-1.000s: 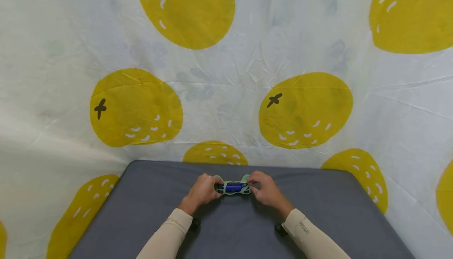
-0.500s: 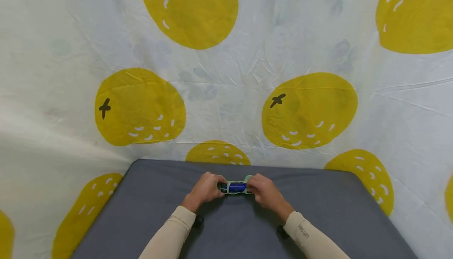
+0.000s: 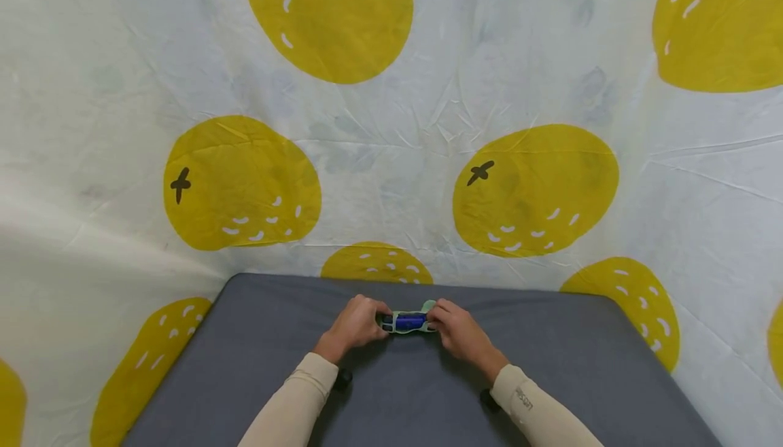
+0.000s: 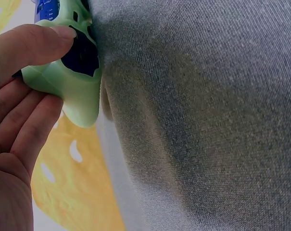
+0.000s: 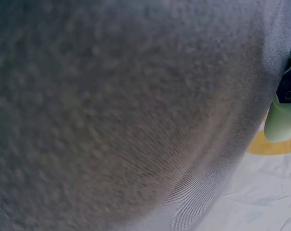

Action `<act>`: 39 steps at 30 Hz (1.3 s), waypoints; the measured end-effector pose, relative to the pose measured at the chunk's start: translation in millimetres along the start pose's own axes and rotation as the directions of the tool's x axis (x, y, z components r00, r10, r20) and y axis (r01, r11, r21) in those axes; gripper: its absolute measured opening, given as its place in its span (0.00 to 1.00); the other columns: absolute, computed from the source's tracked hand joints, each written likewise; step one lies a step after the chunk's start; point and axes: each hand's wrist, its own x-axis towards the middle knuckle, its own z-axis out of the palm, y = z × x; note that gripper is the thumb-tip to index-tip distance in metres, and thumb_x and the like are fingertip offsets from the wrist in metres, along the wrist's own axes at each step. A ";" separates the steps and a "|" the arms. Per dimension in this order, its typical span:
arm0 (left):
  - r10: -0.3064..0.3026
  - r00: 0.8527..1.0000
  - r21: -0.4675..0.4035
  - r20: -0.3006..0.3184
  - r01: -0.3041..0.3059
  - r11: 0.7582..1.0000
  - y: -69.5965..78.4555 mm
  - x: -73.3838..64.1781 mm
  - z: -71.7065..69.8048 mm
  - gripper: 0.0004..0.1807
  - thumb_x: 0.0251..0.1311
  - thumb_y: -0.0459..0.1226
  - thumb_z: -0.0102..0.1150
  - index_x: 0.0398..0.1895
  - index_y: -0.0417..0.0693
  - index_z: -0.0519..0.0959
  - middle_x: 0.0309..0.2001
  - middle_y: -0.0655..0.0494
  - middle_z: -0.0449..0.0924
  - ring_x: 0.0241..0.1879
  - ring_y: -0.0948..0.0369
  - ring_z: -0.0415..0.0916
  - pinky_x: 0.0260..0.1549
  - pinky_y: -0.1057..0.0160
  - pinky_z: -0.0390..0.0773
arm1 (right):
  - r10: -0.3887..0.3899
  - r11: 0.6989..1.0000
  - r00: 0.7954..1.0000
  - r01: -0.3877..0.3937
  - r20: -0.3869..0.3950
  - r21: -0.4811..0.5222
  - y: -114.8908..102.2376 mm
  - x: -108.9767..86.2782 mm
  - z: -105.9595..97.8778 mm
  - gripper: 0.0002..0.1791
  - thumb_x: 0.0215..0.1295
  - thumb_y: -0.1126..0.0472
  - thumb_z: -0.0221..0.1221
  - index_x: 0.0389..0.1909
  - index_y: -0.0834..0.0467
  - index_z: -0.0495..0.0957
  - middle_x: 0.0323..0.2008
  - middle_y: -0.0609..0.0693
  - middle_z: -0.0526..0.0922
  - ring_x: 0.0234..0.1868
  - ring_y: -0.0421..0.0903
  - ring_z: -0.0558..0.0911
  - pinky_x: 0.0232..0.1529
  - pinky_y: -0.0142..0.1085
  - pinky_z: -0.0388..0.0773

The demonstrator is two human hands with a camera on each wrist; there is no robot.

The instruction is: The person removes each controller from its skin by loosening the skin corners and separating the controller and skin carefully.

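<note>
A game controller [image 3: 410, 323] with a blue middle panel sits in a pale green cover, held low over the grey surface. My left hand [image 3: 357, 323] grips its left end. In the left wrist view the left thumb [image 4: 42, 43] lies on a dark part of the controller [image 4: 80, 98], and other fingers support the green cover from behind. At the right end my right hand [image 3: 460, 330] pinches the cover, its fingertips hiding part of the face. The right wrist view catches only a green grip and dark buttons of the controller [image 5: 282, 120]; no right fingers show there.
A grey cloth-covered table [image 3: 275, 359] lies under both hands. Behind it hangs a white sheet [image 3: 379, 189] with large yellow fruit prints. Dark wrist devices [image 3: 344, 379] show by the cuffs of both beige sleeves [image 3: 293, 399].
My right fingers have come in from the controller's right edge onto its face. The upper left lobe of the green cover has gone out of sight behind my left hand. The head view shifted slightly.
</note>
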 end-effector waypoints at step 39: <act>-0.028 1.000 0.009 -0.001 0.028 1.000 6.2 -0.1 -3.7 0.16 0.47 0.42 0.82 0.41 0.52 0.92 0.36 0.58 0.92 0.29 0.65 0.81 0.32 0.69 0.80 | -0.066 0.991 0.969 0.090 0.238 -0.094 8.8 -1.9 -9.3 0.18 0.60 0.80 0.61 0.32 0.55 0.67 0.31 0.44 0.65 0.35 0.39 0.63 0.39 0.33 0.64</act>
